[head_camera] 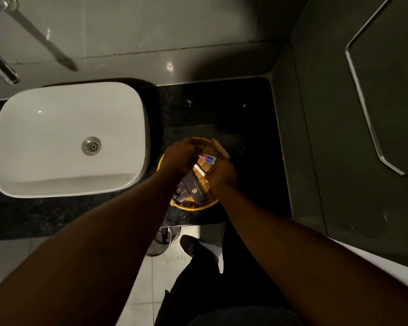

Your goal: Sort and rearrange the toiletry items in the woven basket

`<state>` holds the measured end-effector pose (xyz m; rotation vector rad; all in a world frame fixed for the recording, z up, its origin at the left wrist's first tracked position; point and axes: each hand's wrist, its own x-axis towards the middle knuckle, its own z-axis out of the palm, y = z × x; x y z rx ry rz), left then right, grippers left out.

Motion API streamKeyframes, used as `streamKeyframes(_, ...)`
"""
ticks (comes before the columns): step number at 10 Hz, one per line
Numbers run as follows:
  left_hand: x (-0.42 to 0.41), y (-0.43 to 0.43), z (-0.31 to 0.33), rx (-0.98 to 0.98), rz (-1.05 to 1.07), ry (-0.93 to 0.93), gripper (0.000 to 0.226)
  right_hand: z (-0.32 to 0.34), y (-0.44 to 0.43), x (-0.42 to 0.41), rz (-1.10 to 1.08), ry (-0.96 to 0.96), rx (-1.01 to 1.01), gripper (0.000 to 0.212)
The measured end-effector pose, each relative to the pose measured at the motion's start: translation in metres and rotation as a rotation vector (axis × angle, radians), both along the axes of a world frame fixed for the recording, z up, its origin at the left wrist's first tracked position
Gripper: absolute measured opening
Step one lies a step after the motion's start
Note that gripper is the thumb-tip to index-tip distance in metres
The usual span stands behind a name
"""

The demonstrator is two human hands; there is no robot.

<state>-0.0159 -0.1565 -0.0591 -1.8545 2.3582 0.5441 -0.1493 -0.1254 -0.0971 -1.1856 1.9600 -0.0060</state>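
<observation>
Head view: looking straight down on a dim bathroom counter.
Countertop [222,109]: dark speckled stone, running from the left edge to the grey wall panel on the right.
Woven basket [193,207]: round, golden wicker, sitting at the countertop's front edge, toward its right end, just right of the basin.
Basin [57,142]: white, rounded-rectangular, resting on the countertop's left part, drain at its centre.
Tap [3,64]: chrome, up by the back-left corner, above the basin.
Left hand [178,157]: over the basket's left and back rim, fingers curled shut; whatever sits inside the fist is hidden, so grip cannot be told.
Right hand [222,171]: at the basket's right rim, fingers bent down onto the items there; whether closed on anything cannot be told.
Small tube [207,158]: red, blue and white, lying in the basket between the two hands, close to the left fingertips.
Dark boxes [196,188]: two brown packets with gold logos, lying side by side in the basket's front half, one end white-capped.
Wooden piece [219,148]: pale, slanting across the basket's back-right rim.
Floor [139,278]: light tiles below the countertop's front edge, a dark shoe and dark trousers visible.
</observation>
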Motion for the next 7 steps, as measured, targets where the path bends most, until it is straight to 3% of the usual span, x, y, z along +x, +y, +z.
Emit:
streamKeyframes(1, -0.007, -0.004, -0.006, 0.018, -0.048, -0.035, 0.034, -0.002, 0.002, 0.003, 0.054, 0.035, 0.018, 0.056)
streamKeyframes(2, -0.015, -0.008, -0.012, 0.044, -0.087, -0.076, 0.038, -0.003, 0.005, -0.003, 0.114, 0.050, 0.001, 0.050)
streamKeyframes(3, -0.021, -0.011, -0.018, 0.098, -0.095, -0.087, 0.038, 0.000, 0.009, -0.017, 0.163, 0.094, -0.047, 0.030)
streamKeyframes(5, -0.019, -0.006, -0.016, 0.119, -0.093, -0.069, 0.050, 0.014, 0.011, -0.044, 0.160, 0.116, -0.206, 0.027)
streamKeyframes(7, 0.012, 0.031, 0.016, -0.209, 0.034, -0.035, 0.052, 0.054, -0.011, -0.021, 0.353, 0.103, -0.559, 0.035)
